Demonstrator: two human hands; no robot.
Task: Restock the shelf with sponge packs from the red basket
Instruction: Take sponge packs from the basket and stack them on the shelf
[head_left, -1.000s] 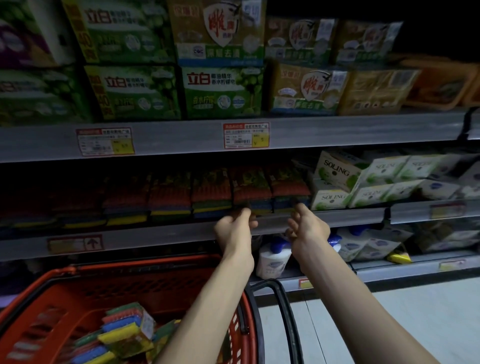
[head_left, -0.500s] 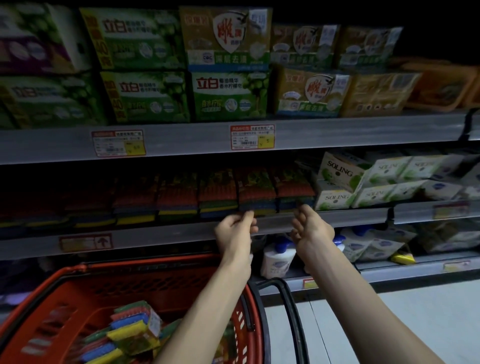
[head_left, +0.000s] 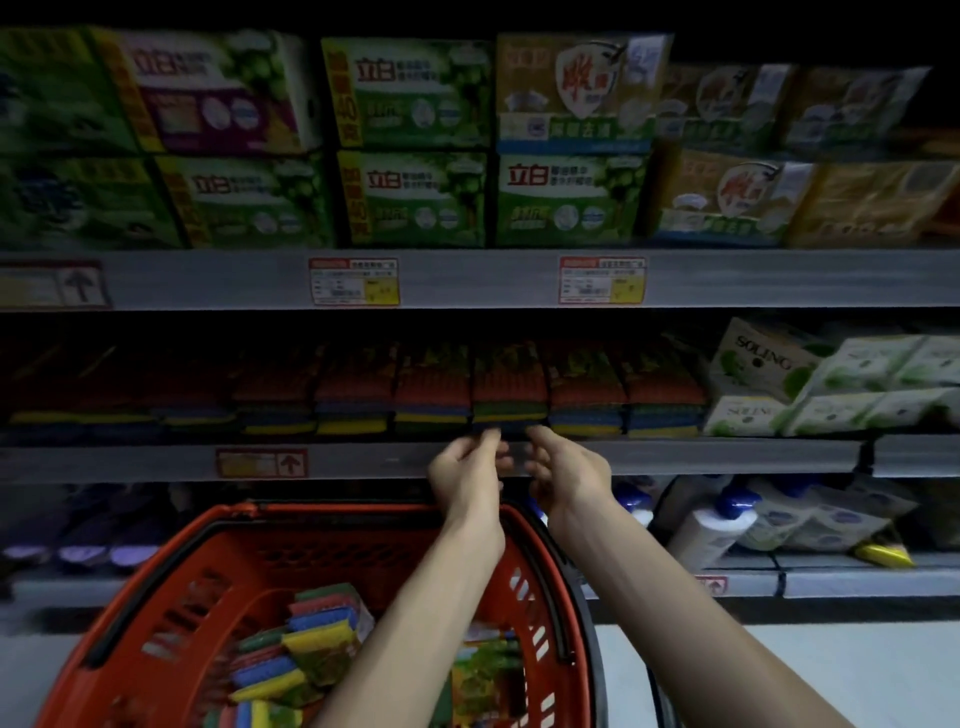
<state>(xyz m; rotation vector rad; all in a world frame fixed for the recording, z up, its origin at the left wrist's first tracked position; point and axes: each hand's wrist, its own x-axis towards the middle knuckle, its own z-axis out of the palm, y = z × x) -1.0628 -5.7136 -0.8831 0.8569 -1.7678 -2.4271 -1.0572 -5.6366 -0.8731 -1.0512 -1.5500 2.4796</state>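
Head view, left hand, right hand closer together, at sponge pack

This is a shop aisle, most likely a supermarket: long grey shelves run in tiers, and their front edges carry printed price tags. Identical goods stand in facing rows, with stacked green and yellow boxes on top, a line of coloured sponge packs and white SOLING cartons in the middle, and blue-capped bottles below. A red basket of the shopping kind sits in front, holding more packs.
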